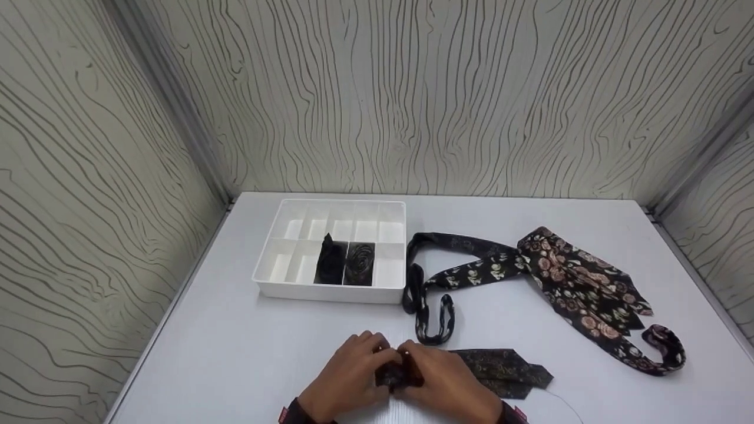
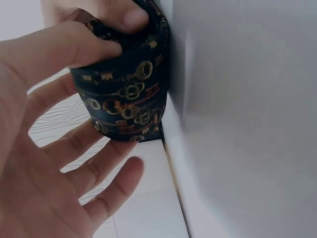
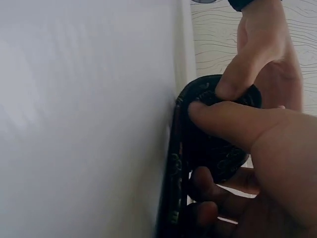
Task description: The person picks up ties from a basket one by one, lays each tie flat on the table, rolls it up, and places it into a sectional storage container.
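L hand & R hand together gripped a rolled tie, prob. to stop it loosening. Another roll sat in a tray, whose walls likely held it coiled.

Wood-patterned wall behind white table

Rolled tie mostly hid behind L hand & R hand in head view. Sleeves cut off at btm edge; lettering on red tags too small to read. Table's near edge out of frame, ditto far end of thin thread. Black bundle in tray: pattern, if any, too dark to tell. R wrist cam: tie's tail runs off btm.
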A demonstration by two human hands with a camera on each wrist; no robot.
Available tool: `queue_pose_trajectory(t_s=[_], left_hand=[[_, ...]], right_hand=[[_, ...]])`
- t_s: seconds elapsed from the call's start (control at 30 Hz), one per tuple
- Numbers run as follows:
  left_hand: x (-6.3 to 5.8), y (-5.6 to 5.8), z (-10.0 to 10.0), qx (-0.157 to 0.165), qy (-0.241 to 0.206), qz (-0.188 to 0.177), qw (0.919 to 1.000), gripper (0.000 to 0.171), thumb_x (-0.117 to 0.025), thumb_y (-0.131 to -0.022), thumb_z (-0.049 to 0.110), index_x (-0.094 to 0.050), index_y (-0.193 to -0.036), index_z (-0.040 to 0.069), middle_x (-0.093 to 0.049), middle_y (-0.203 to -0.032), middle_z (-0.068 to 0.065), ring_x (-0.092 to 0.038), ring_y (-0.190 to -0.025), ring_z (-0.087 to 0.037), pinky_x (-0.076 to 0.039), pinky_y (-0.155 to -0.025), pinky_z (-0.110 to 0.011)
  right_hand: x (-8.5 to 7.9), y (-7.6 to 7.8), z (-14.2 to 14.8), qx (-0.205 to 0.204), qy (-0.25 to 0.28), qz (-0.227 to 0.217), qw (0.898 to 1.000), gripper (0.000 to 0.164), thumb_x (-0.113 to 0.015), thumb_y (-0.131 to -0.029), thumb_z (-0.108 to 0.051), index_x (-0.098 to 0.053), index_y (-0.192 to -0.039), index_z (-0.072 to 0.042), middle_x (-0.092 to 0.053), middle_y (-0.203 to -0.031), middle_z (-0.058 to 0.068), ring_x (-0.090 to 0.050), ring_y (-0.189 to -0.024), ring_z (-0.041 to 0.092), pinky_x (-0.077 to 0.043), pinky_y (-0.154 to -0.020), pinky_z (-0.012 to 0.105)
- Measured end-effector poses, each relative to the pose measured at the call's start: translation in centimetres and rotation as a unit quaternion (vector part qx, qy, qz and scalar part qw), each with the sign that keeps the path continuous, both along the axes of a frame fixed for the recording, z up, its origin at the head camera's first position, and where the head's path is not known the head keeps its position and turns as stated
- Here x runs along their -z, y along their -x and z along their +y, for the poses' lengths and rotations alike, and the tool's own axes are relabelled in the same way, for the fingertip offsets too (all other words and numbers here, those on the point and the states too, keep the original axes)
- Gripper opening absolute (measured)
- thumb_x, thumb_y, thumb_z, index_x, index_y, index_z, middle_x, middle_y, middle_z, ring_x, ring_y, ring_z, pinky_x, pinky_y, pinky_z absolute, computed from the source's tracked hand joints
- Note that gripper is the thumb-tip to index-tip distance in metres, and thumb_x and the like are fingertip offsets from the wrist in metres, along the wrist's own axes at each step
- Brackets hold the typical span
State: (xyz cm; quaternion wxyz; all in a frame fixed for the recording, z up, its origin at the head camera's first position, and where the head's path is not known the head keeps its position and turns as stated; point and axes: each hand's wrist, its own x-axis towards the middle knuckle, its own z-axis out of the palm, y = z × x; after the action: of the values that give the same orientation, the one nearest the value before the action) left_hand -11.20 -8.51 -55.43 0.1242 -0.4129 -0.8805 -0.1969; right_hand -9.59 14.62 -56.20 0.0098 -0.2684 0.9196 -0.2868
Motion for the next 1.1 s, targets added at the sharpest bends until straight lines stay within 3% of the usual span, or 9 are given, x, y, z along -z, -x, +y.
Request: queue_pose_trajectory(t_s=[0.13, 0.23, 0.4, 0.47, 0.73, 0.87, 1.0, 1.1], left_hand=[[-0.1, 0.0, 0.2, -0.002, -0.005, 0.021, 0.9998, 0.045, -0.091, -0.071, 0.033, -0.075, -0.113, 0.030, -0.065, -0.105, 0.009, -0.056, -0.096, -0.009, -0.046, -0.083, -0.024], [-0.1, -0.1, 0.5, -0.002, -0.001, 0.015, 0.9999, 0.047, -0.090, -0.074, 0.033, -0.074, -0.117, 0.031, -0.065, -0.108, 0.009, -0.056, -0.098, -0.009, -0.047, -0.084, -0.024], [-0.1, 0.0, 0.9, -0.003, 0.002, 0.000, 1.0000, 0.040, -0.090, -0.079, 0.041, -0.075, -0.114, 0.030, -0.067, -0.110, 0.010, -0.057, -0.100, -0.009, -0.048, -0.086, -0.025], [-0.2, 0.0, 1.0, -0.006, 0.003, 0.004, 1.0000, 0.044, -0.090, -0.078, 0.042, -0.075, -0.118, 0.030, -0.068, -0.111, 0.010, -0.057, -0.101, -0.009, -0.048, -0.087, -0.025], [-0.1, 0.3, 1.2, -0.014, 0.004, 0.013, 0.9998, 0.042, -0.093, -0.075, 0.037, -0.074, -0.112, 0.030, -0.064, -0.107, 0.009, -0.056, -0.096, -0.010, -0.046, -0.082, -0.024], [-0.1, 0.3, 1.2, -0.013, 0.007, 0.009, 0.9999, 0.045, -0.091, -0.073, 0.035, -0.073, -0.115, 0.031, -0.062, -0.108, 0.009, -0.054, -0.097, -0.009, -0.046, -0.082, -0.024], [-0.1, 0.3, 1.0, -0.012, -0.004, 0.027, 0.9996, 0.043, -0.092, -0.071, 0.035, -0.073, -0.109, 0.031, -0.062, -0.103, 0.010, -0.053, -0.094, -0.009, -0.045, -0.080, -0.022], [-0.1, 0.2, 1.0, -0.009, -0.005, 0.019, 0.9998, 0.044, -0.091, -0.072, 0.033, -0.074, -0.113, 0.031, -0.062, -0.105, 0.009, -0.054, -0.095, -0.010, -0.045, -0.081, -0.022]], right_hand=[[0.1, 0.2, 0.1, -0.007, 0.002, 0.005, 1.000, 0.041, -0.085, -0.087, -0.044, -0.064, -0.119, -0.031, -0.071, -0.105, -0.015, -0.069, -0.092, 0.006, -0.057, -0.078, 0.030], [0.2, 0.4, 0.3, -0.010, -0.012, 0.011, 1.000, 0.036, -0.084, -0.088, -0.040, -0.064, -0.116, -0.030, -0.072, -0.105, -0.013, -0.070, -0.095, 0.010, -0.059, -0.080, 0.033], [-0.1, 0.6, 0.5, -0.016, -0.007, -0.018, 1.000, 0.041, -0.081, -0.089, -0.053, -0.062, -0.119, -0.034, -0.071, -0.105, -0.015, -0.069, -0.093, 0.007, -0.057, -0.077, 0.030], [-0.1, 0.8, 0.6, -0.015, -0.012, -0.017, 1.000, 0.041, -0.083, -0.087, -0.051, -0.062, -0.118, -0.032, -0.072, -0.103, -0.013, -0.069, -0.091, 0.007, -0.057, -0.075, 0.029], [-0.7, 1.2, 1.0, -0.023, -0.025, -0.043, 0.999, 0.046, -0.085, -0.085, -0.049, -0.060, -0.117, -0.029, -0.072, -0.100, -0.012, -0.067, -0.086, 0.005, -0.054, -0.070, 0.026], [-0.8, 1.0, 1.1, -0.016, -0.040, -0.033, 0.998, 0.040, -0.087, -0.083, -0.036, -0.061, -0.112, -0.027, -0.072, -0.097, -0.010, -0.067, -0.083, 0.007, -0.054, -0.069, 0.027], [-0.7, 0.7, 1.1, -0.013, -0.024, -0.038, 0.999, 0.041, -0.086, -0.085, -0.042, -0.062, -0.116, -0.030, -0.072, -0.098, -0.012, -0.066, -0.083, 0.005, -0.052, -0.068, 0.026], [-0.6, 0.6, 1.1, -0.015, -0.022, -0.031, 0.999, 0.043, -0.085, -0.085, -0.040, -0.060, -0.119, -0.029, -0.072, -0.099, -0.011, -0.066, -0.082, 0.005, -0.052, -0.068, 0.026]])
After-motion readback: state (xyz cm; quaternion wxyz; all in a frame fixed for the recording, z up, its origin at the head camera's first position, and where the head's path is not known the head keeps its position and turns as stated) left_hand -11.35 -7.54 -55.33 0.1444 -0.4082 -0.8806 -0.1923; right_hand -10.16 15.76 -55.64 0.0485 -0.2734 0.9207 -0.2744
